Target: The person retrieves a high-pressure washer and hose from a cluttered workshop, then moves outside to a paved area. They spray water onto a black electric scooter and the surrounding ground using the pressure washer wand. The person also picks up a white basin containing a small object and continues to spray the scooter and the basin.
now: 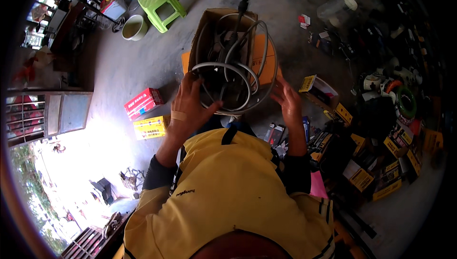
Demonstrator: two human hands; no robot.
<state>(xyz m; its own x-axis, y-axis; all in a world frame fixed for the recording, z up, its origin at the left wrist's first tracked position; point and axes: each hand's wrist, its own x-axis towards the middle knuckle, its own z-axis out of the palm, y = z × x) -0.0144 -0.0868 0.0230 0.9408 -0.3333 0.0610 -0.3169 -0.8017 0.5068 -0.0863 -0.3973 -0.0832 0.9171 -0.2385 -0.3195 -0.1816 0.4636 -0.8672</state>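
Coiled grey cable (227,64) with a black plug (243,5) over an open brown cardboard box (203,35).
Left hand (187,101): thumb and fingers spread at the coil's near left; right hand (289,101): fingers extended, unclenched, beside its right edge.

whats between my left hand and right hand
In the head view, looped grey cable lies between left hand and right hand, over an open cardboard box.
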